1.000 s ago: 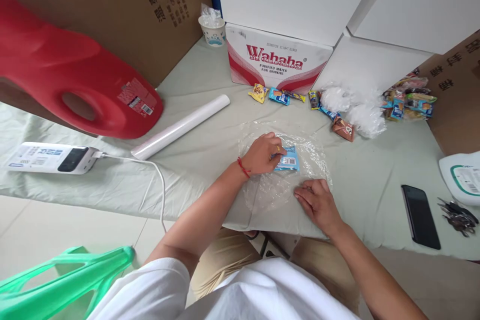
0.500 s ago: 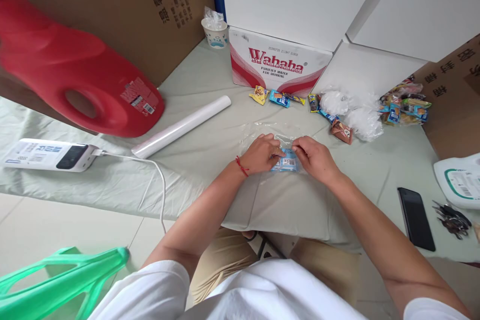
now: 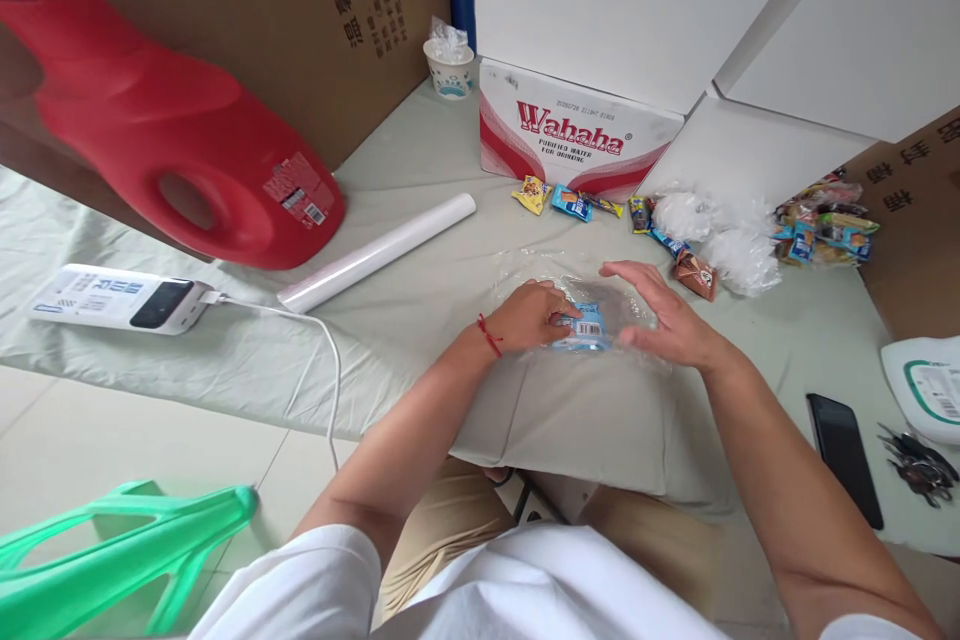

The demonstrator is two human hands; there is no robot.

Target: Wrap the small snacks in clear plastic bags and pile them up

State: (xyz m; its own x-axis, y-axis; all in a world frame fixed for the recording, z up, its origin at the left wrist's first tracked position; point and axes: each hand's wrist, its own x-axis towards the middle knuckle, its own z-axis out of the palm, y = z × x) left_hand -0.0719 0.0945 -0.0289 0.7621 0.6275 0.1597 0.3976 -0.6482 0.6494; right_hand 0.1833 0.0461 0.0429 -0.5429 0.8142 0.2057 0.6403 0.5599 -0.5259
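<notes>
A blue snack packet (image 3: 589, 328) with a barcode label lies on a crinkled sheet of clear plastic film (image 3: 525, 270) near the front of the cloth-covered table. My left hand (image 3: 534, 316), a red string round its wrist, is closed with its fingers pressed onto the packet's left side. To the right, my right hand (image 3: 667, 315) is open over the film's right edge, thumb and fingers wide apart. Whether the fingertips touch the film there I cannot tell.
A white roll (image 3: 379, 252) lies left of my hands, beyond a power bank (image 3: 112, 298) and a red jug (image 3: 187, 140). Snack packets (image 3: 571, 203) and crumpled clear plastic (image 3: 742, 258) sit along the boxes (image 3: 577, 135). A phone (image 3: 846, 460) and keys (image 3: 921, 463) lie right.
My right hand has opened from a pinch beside the packet and moved right, its fingers spreading. The left hand stays on the packet. The whole view has shifted slightly.
</notes>
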